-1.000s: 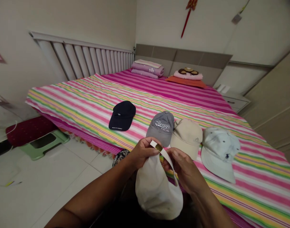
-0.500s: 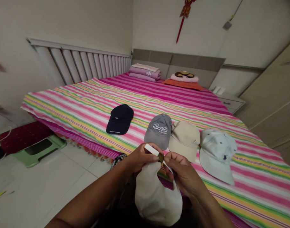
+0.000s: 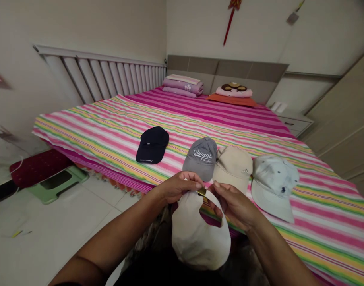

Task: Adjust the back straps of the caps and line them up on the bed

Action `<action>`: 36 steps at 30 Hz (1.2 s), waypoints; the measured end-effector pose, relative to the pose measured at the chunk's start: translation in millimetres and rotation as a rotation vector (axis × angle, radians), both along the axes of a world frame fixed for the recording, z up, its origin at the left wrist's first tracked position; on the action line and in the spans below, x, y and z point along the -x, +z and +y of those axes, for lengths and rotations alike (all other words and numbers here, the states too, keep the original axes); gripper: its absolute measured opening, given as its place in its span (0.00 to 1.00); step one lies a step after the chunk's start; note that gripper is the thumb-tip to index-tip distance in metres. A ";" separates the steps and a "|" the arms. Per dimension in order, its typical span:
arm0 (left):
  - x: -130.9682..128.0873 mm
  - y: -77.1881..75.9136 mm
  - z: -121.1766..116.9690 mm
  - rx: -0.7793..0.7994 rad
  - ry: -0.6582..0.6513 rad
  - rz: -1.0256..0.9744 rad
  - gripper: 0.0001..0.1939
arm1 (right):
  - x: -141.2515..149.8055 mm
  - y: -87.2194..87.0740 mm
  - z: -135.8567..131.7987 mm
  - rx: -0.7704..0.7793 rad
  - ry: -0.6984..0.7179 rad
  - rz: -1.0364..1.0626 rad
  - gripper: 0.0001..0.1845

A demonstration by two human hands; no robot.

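A cream baseball cap (image 3: 196,238) hangs between my hands near my lap, its back opening turned up toward me. My left hand (image 3: 182,186) pinches the back strap right beside a small brass-coloured buckle (image 3: 202,191). On the other side of the buckle, my right hand (image 3: 229,200) has its fingers around the strap (image 3: 215,200). Just beyond my hands a grey cap (image 3: 200,159) with white lettering, a beige cap (image 3: 234,167) and a pale blue cap (image 3: 274,186) lie in a row. Farther left rests a navy cap (image 3: 153,145).
The caps lie on a bed with a striped cover (image 3: 104,131). Folded purple bedding (image 3: 182,86) and an orange cushion (image 3: 229,100) sit by the headboard (image 3: 238,73). A green stool (image 3: 55,184) stands on the floor at left, a nightstand (image 3: 295,121) at far right.
The strap's loose white end, which stuck up past my left fingers, no longer shows there. The strap on the right now bows out in a wider loop. My view has tilted slightly down.
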State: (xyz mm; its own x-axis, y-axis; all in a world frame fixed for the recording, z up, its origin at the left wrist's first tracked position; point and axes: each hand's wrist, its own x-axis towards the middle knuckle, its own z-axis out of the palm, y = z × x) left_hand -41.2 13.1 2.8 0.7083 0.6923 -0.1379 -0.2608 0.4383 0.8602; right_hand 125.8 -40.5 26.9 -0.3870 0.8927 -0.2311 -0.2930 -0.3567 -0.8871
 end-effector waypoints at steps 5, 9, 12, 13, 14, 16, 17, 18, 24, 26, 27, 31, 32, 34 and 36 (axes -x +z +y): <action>0.5 4.5 0.7 -0.025 -0.032 0.017 0.13 | -6.7 2.8 2.5 -0.015 0.048 -0.077 0.21; 2.2 9.4 5.9 -0.034 -0.121 0.053 0.19 | -8.0 2.9 0.7 -0.028 0.068 -0.059 0.22; 1.5 10.7 10.0 0.003 -0.201 0.126 0.18 | -7.1 0.5 -0.2 -0.014 0.057 -0.062 0.21; 0.9 10.6 10.8 0.009 -0.223 0.164 0.17 | -6.7 -0.5 -0.2 -0.005 0.054 -0.064 0.21; 0.3 10.4 11.3 0.014 -0.244 0.207 0.16 | -6.4 -1.3 0.0 0.005 0.056 -0.061 0.21; -0.7 10.3 11.2 0.020 -0.273 0.276 0.16 | -6.1 -2.1 0.7 0.019 0.067 -0.040 0.21; -1.0 10.7 10.8 0.022 -0.281 0.290 0.15 | -6.3 -1.9 1.3 0.023 0.068 -0.031 0.21; -1.0 11.5 10.4 0.022 -0.289 0.289 0.15 | -6.8 -1.4 2.0 0.026 0.068 -0.027 0.20; 4.6 25.1 13.2 0.012 -0.286 0.174 0.16 | -21.7 -0.2 7.9 -0.031 0.166 -0.087 0.21; 7.4 28.4 17.6 0.019 -0.237 0.147 0.17 | -28.7 -2.8 7.5 -0.069 0.195 -0.125 0.23; 8.5 29.0 19.9 0.020 -0.212 0.135 0.17 | -31.5 -4.3 6.4 -0.078 0.189 -0.126 0.23; 8.7 26.7 23.8 -0.010 -0.168 0.090 0.15 | -35.9 -9.9 -2.0 -0.050 0.118 -0.004 0.18; 8.1 26.3 23.1 -0.022 -0.160 0.084 0.15 | -36.0 -10.8 -4.1 -0.038 0.091 0.031 0.17; 7.5 27.9 20.4 -0.049 -0.131 0.087 0.15 | -36.3 -11.1 -7.3 -0.030 0.021 0.079 0.17; 9.1 32.3 17.9 -0.089 -0.110 0.087 0.15 | -37.1 -8.2 -9.8 -0.057 -0.042 0.102 0.17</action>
State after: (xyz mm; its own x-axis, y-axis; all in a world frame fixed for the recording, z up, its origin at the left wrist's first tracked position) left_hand -50.4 31.1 35.2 0.7688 0.6231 -0.1438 -0.1383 0.3817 0.9139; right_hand 162.9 -50.3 18.7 -0.3677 0.9192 -0.1413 -0.3962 -0.2923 -0.8704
